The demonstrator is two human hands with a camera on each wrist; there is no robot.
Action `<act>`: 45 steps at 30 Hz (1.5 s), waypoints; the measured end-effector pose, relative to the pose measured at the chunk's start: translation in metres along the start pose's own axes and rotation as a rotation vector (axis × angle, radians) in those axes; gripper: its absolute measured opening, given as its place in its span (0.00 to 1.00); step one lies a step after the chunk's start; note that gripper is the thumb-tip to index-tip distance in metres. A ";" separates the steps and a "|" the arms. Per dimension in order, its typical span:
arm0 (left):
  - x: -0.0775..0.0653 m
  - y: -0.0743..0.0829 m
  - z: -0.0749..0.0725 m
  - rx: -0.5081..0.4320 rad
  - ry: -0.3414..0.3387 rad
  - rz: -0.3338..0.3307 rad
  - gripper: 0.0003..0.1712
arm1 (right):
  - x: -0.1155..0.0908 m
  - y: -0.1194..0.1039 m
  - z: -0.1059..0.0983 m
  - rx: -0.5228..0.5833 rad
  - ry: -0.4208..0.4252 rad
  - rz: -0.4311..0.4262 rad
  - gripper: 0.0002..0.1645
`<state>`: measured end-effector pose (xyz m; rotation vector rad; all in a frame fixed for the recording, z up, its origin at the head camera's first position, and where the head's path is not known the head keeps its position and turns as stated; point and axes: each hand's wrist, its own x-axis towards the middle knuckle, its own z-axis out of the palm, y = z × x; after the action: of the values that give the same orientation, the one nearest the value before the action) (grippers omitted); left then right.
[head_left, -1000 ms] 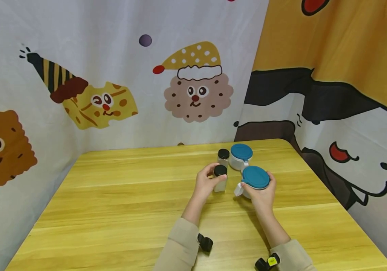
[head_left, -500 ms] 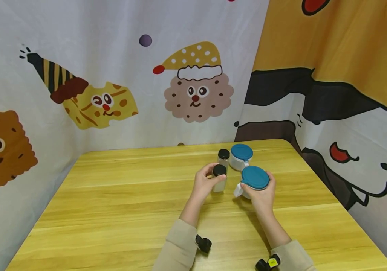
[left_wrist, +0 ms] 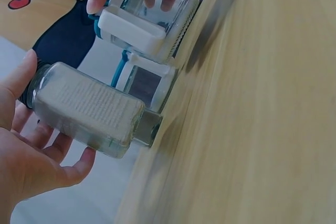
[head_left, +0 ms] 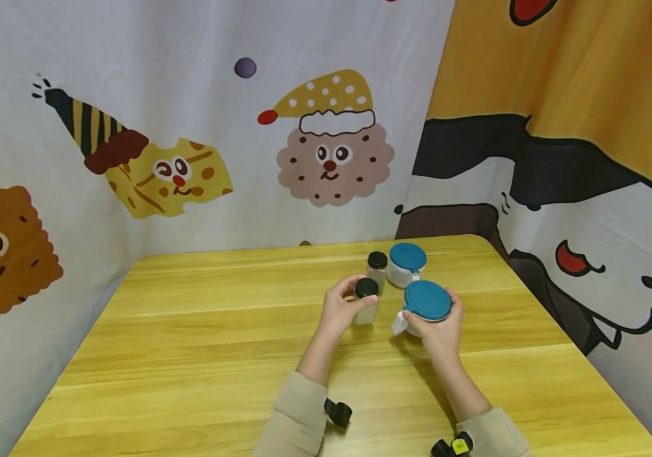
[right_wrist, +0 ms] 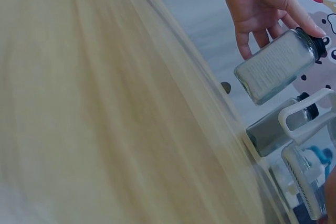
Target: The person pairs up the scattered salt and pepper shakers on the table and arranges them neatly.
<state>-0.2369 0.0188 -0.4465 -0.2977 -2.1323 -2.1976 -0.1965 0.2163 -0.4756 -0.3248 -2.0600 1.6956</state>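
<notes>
Fingers [left_wrist: 59, 148] of the left hand [head_left: 337, 311] grip the front bottle [head_left: 364, 314] up by its black cap [head_left: 366, 287], which puts the bottle upright just above the desk [head_left: 188, 355] — the right wrist view shows a gap beneath it. One face carries small print, too fine to read. The right hand [head_left: 442, 327] has its fingers curled round the front jar [head_left: 425, 303], thumb near the blue lid [head_left: 428, 298]; the jar's white handle [head_left: 399, 322] points left, toward the bottle, and the two are near each other but apart. Beyond them, farther back on the desk, stand the rear bottle [head_left: 377, 277], also black-capped, and the rear jar [head_left: 407, 264], blue-lidded too — side by side, though whether they touch is hard to tell. Both wrists wear beige sleeves [head_left: 291, 416], and a cartoon-printed curtain [head_left: 188, 76] hangs behind the desk.
</notes>
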 end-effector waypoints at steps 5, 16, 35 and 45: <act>-0.001 0.003 -0.003 -0.015 -0.008 0.007 0.22 | -0.002 -0.003 0.001 0.003 -0.008 -0.004 0.61; -0.017 0.040 -0.014 0.008 -0.026 0.019 0.22 | -0.005 -0.006 0.003 0.033 -0.042 -0.015 0.61; -0.017 0.046 -0.038 0.008 -0.008 -0.062 0.25 | -0.005 -0.007 0.008 0.027 -0.126 -0.040 0.61; -0.021 0.047 -0.046 -0.004 -0.018 -0.072 0.26 | -0.006 -0.009 0.008 0.021 -0.193 -0.044 0.61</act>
<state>-0.2126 -0.0311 -0.4051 -0.2465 -2.1815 -2.2462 -0.1948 0.2047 -0.4694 -0.1110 -2.1656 1.7815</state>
